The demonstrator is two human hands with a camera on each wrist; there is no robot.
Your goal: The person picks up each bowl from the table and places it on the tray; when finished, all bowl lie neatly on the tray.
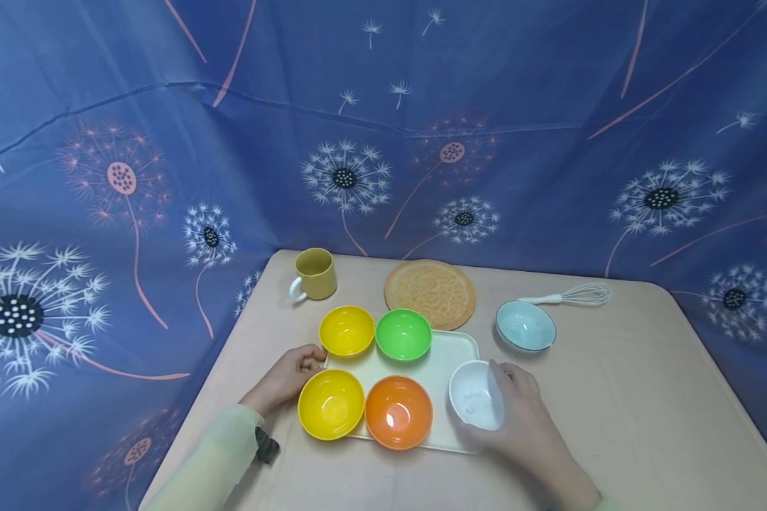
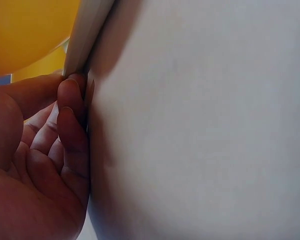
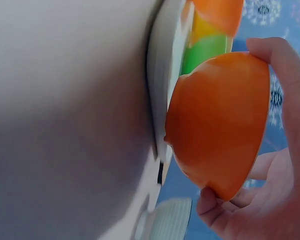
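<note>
My right hand point(image 1: 520, 411) grips a bowl point(image 1: 476, 394) by its rim, over the right part of a white tray point(image 1: 447, 355). White inside in the head view, this bowl point(image 3: 217, 125) is orange outside in the right wrist view. The thumb and fingers of my left hand point(image 1: 292, 372) pinch the tray's left edge; the left wrist view shows the fingertips at that rim point(image 2: 90, 35). On the tray stand two yellow bowls point(image 1: 347, 331), a green bowl point(image 1: 404, 334) and an orange bowl point(image 1: 399, 412).
Behind the tray lies a round tan mat point(image 1: 430, 291). A mustard mug point(image 1: 316, 274) with a white handle stands at the back left. To the right are a light-blue bowl point(image 1: 526, 326) and a whisk point(image 1: 575, 294). A blue patterned cloth point(image 1: 518, 163) hangs behind the table.
</note>
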